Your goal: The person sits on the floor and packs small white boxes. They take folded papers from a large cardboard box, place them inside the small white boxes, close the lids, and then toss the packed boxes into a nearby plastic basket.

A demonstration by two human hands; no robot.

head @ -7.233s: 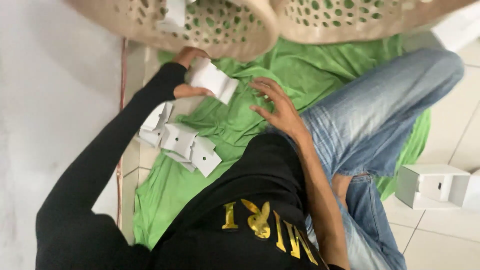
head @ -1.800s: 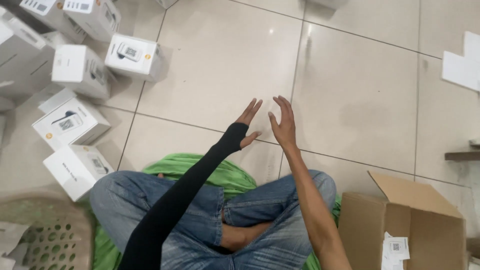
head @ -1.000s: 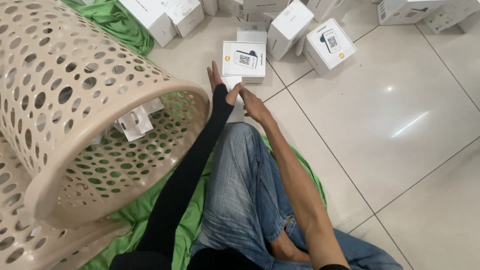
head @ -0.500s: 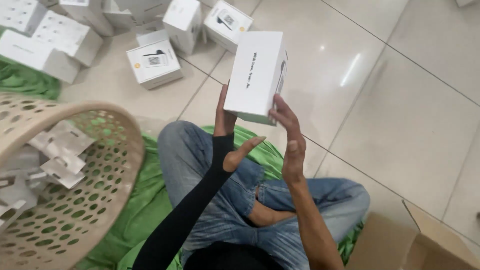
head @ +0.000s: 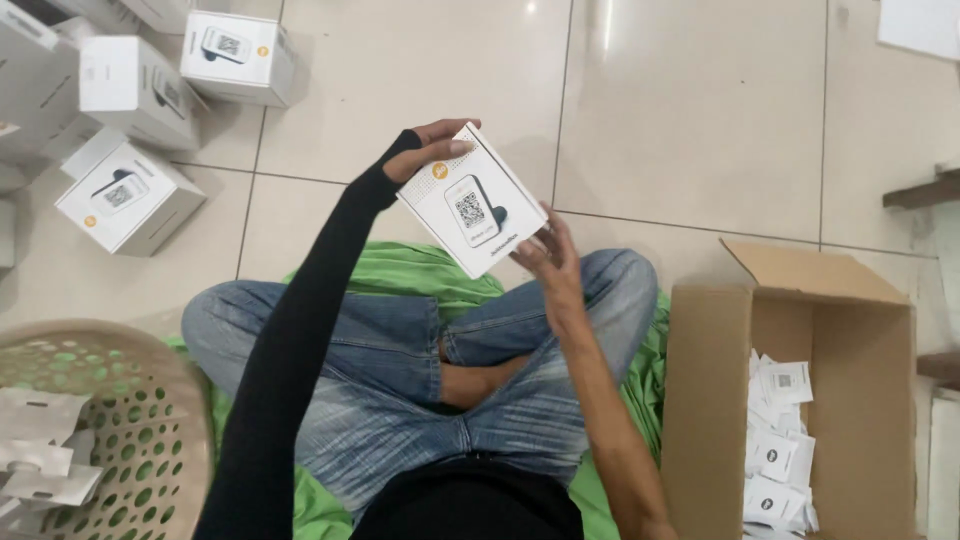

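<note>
I sit cross-legged in blue jeans on a green cloth (head: 400, 275) on a tiled floor. Both hands hold one small white box (head: 472, 200) above my knees, its printed face with a device picture turned up toward me. My left hand (head: 428, 148), in a black sleeve, grips the box's far top corner. My right hand (head: 545, 255) grips its near right edge with the fingertips.
Several similar white boxes (head: 130, 195) lie on the floor at the upper left. A beige perforated basket (head: 150, 440) with white card inserts stands at the lower left. An open cardboard carton (head: 800, 380) holding small white packets sits at my right.
The view has swung from the pile of boxes toward my lap. The box, held up high half a second ago, is now lower, turned with its printed face up.
</note>
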